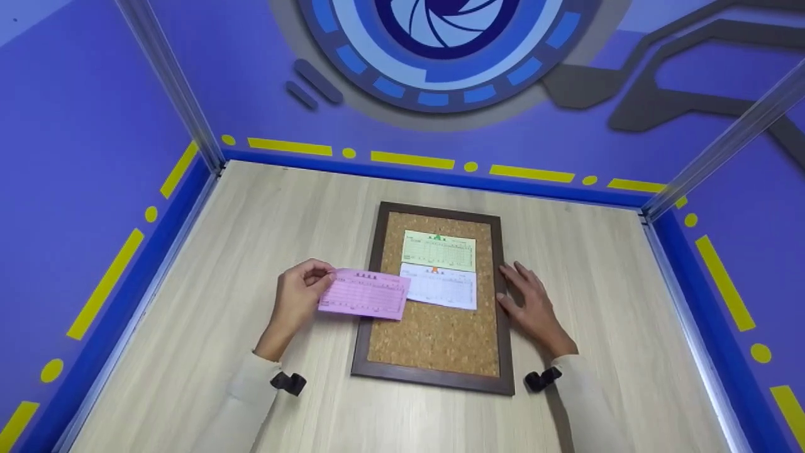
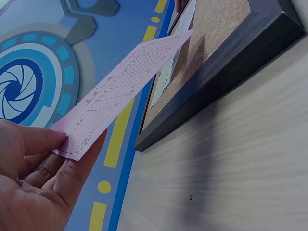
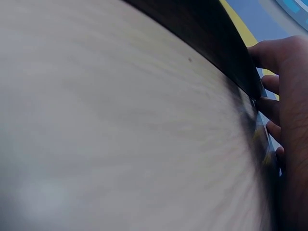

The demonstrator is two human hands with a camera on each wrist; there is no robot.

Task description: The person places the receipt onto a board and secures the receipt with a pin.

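Observation:
A pink printed paper slip (image 1: 365, 296) is pinched at its left end between the thumb and fingers of my left hand (image 1: 297, 294). The slip's right end reaches over the left side of a cork board (image 1: 434, 340) with a dark brown frame, and the left wrist view shows the slip (image 2: 120, 94) raised off the cork. A green slip (image 1: 439, 257) and, just below it, a white slip (image 1: 446, 290) lie on the board, with a green pin and an orange pin at their top edges. My right hand (image 1: 531, 308) touches the frame's right edge with its fingertips.
The board lies on a pale wood-grain table (image 1: 270, 214). Blue panels (image 1: 188, 38) with yellow marks wall in the back and both sides, joined by metal posts (image 1: 173, 75) at the corners. Black wrist mounts (image 1: 289, 382) sit on both sleeves.

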